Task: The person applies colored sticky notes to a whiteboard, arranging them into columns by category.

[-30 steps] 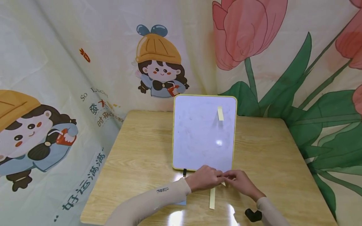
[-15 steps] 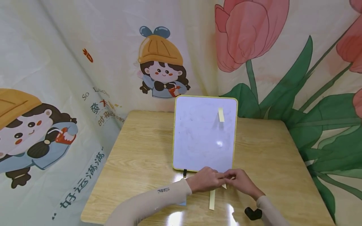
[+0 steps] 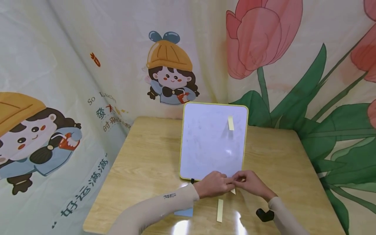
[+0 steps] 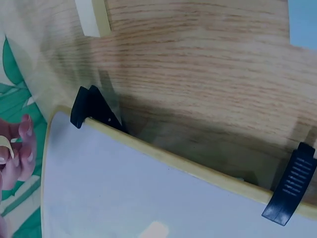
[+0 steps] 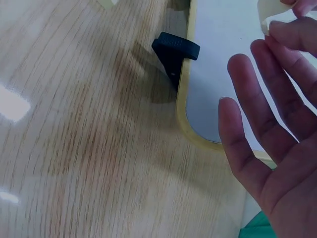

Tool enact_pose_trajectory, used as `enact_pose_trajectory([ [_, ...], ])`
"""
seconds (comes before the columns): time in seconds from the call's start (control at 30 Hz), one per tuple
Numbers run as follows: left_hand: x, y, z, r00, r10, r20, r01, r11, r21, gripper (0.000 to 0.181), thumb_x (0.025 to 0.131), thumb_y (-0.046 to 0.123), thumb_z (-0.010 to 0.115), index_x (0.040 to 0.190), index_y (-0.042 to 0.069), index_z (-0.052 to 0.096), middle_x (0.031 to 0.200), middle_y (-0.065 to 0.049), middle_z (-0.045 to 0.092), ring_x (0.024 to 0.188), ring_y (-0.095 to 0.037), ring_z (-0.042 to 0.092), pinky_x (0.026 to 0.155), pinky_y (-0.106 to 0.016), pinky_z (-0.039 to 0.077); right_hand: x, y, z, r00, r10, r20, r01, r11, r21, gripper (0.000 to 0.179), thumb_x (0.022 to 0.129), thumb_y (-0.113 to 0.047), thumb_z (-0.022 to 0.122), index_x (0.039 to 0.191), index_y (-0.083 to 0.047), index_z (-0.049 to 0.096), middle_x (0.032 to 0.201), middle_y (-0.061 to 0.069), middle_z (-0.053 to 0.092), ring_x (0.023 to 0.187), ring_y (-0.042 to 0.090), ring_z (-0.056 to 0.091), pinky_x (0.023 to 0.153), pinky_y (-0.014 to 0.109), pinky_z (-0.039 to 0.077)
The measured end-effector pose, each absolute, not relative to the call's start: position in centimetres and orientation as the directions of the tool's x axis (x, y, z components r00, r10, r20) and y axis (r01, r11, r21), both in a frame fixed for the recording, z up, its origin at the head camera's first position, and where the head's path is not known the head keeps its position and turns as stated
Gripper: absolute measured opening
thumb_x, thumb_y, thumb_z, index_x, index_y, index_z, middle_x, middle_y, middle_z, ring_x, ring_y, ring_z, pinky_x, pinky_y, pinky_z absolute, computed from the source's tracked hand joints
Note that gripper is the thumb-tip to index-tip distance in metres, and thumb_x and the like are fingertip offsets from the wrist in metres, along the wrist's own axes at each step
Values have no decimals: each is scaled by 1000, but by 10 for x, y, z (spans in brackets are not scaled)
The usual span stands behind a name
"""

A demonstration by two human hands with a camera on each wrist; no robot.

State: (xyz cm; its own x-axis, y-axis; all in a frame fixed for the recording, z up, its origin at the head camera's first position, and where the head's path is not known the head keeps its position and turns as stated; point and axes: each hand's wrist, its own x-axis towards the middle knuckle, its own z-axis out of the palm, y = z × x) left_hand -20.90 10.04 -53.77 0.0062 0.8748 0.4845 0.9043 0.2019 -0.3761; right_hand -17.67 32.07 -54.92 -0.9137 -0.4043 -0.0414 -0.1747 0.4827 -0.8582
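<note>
My left hand point(image 3: 213, 184) and right hand point(image 3: 249, 183) meet fingertip to fingertip in front of the whiteboard's point(image 3: 210, 140) lower edge. Between them they pinch a small cream paper strip point(image 3: 233, 191), mostly hidden by the fingers. In the right wrist view, the right hand point(image 5: 277, 119) pinches the curled paper point(image 5: 272, 20) with thumb and index finger, its other fingers spread. Left-hand fingertips point(image 5: 303, 7) meet the paper at the top corner. Another cream strip point(image 3: 231, 123) sticks to the board's upper right. A third strip point(image 3: 219, 211) lies on the table below the hands.
Black clip feet point(image 4: 96, 106) hold the board's lower edge. A blue paper point(image 3: 184, 212) lies partly under the left sleeve. Beside the right sleeve is a black object point(image 3: 265, 215). A printed curtain point(image 3: 117, 65) hangs behind the wooden table point(image 3: 147, 153).
The head view has tilted slightly, so the board and table items sit lower. Both hands stay together at the paper, slightly farther from the strip on the table, whose upper end now shows.
</note>
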Motion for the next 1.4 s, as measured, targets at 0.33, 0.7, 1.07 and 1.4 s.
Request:
enact_pose_trajectory([
  [0.33, -214, 97, -530, 44, 866, 497, 887, 195, -418, 19, 97, 22, 55, 84, 24, 69, 114, 9, 68, 50, -1, 43, 43, -18, 37, -183, 321, -543, -878, -478, -32, -205, 435, -877, 9, 91, -10, 68, 97, -9, 74, 95, 2, 71, 81, 13, 66, 70, 29, 55],
  [0.7, -222, 100, -524, 8, 871, 491, 867, 239, -438, 16, 95, 22, 62, 82, 27, 70, 82, 11, 63, 48, -2, 46, 42, -19, 36, -195, 320, -522, -914, -405, 12, -237, 510, -827, 6, 91, -21, 70, 92, -17, 74, 92, -2, 69, 79, 12, 64, 66, 29, 54],
  [1.07, -246, 110, -520, -125, 891, 436, 876, 306, -373, 24, 99, 29, 56, 77, 28, 67, 78, 11, 58, 47, -2, 46, 41, -20, 38, -220, 321, -503, -927, -370, 63, -290, 598, -747, 5, 90, -16, 71, 93, -15, 74, 90, -4, 68, 78, 11, 64, 67, 27, 54],
  [1.4, -256, 122, -502, -225, 895, 384, 829, 383, -407, 24, 100, 32, 55, 84, 29, 72, 95, 11, 65, 48, -1, 43, 42, -18, 35, -247, 320, -490, -946, -312, 85, -283, 670, -686, 5, 87, -9, 73, 91, -11, 75, 88, -2, 70, 78, 12, 65, 66, 27, 53],
])
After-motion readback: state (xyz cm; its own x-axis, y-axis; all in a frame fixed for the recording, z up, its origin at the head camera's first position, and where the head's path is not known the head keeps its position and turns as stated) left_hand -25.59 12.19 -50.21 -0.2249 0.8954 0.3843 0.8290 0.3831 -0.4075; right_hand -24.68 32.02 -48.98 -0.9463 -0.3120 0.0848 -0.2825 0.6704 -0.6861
